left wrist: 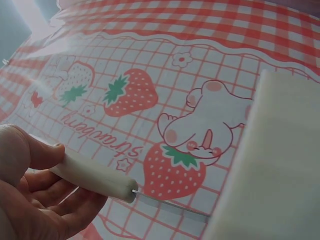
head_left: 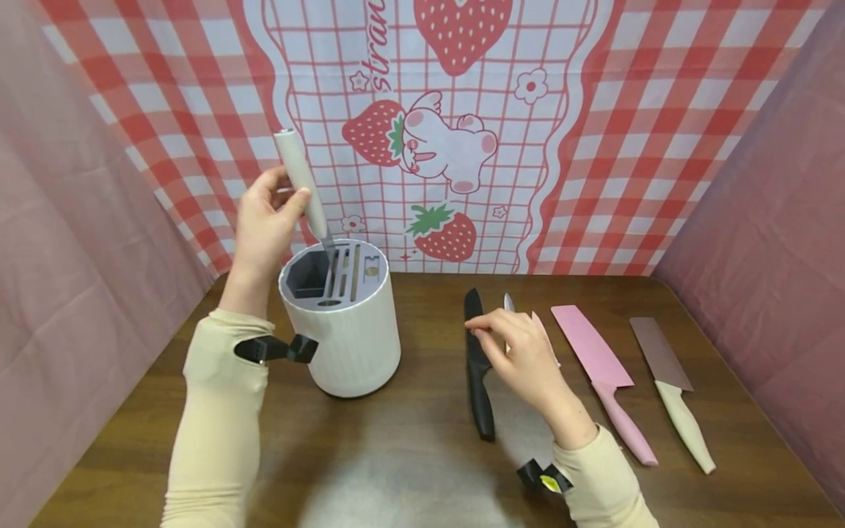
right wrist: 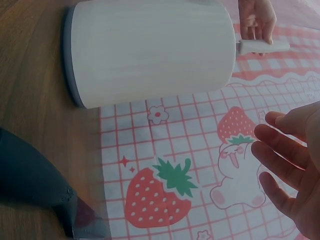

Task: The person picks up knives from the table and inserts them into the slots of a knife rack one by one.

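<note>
My left hand (head_left: 264, 220) pinches the off-white handle of a knife (head_left: 300, 172) between thumb and fingers. Its blade goes down into a slot in the grey top of a white round knife block (head_left: 353, 345); the lower blade is hidden inside. In the left wrist view a strip of the blade shows between the handle (left wrist: 95, 177) and the block. My right hand (head_left: 524, 356) hovers over the table by a black knife (head_left: 480, 403), fingers loosely bent with nothing between them. Partly hidden behind that hand lie a silver-tipped blade (head_left: 507, 302) and a small pink blade (head_left: 541, 326).
A pink cleaver (head_left: 594, 352) and a cleaver with a cream handle (head_left: 683, 422) lie on the right of the wooden table (head_left: 396, 469). Behind hangs a strawberry-print checked cloth (head_left: 594, 147). Pink cloth walls (head_left: 86, 220) stand at both sides.
</note>
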Demonstrator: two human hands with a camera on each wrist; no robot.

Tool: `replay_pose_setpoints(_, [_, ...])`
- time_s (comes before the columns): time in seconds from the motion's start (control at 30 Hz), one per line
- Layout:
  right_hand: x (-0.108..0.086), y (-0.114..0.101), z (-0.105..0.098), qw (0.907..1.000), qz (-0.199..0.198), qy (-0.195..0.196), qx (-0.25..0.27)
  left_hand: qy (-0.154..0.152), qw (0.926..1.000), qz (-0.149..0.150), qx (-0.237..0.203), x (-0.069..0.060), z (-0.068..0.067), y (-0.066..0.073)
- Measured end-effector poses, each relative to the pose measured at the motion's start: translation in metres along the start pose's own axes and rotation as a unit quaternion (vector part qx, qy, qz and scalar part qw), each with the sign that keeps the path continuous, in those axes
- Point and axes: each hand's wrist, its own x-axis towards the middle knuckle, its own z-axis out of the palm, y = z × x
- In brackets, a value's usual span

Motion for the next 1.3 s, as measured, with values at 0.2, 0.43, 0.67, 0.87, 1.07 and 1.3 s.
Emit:
replay_pose_setpoints(0.2, [-0.002, 0.002, 0.002, 1.0000, 0.004, 0.004, -0.001, -0.013, 0.9999, -0.005, 0.003, -0.003, 0.002, -0.007])
replay_pose_setpoints(0.43, [-0.004, 0.003, 0.002, 1.0000, -0.001, -0.004, -0.007, -0.015, 0.9993, -0.021, 0.026, -0.007, 0.005, -0.014])
replay_pose_setpoints(0.67, [-0.006, 0.010, 0.002, 0.9992, -0.018, -0.026, -0.025, -0.033, 0.9980, -0.033, 0.043, -0.010, 0.007, -0.019])
replay_pose_setpoints(0.87, [-0.010, 0.014, 0.003, 0.9984, -0.017, -0.042, -0.032, -0.050, 0.9968, -0.030, 0.054, -0.011, 0.008, -0.024])
replay_pose_setpoints(1.07, [-0.014, 0.017, 0.005, 0.9969, -0.029, -0.054, -0.049, -0.068, 0.9956, -0.038, 0.052, -0.013, 0.009, -0.028])
replay_pose_setpoints(1.3, [-0.018, 0.019, 0.006, 0.9946, -0.042, -0.062, -0.073, -0.082, 0.9933, -0.052, 0.064, -0.016, 0.009, -0.030])
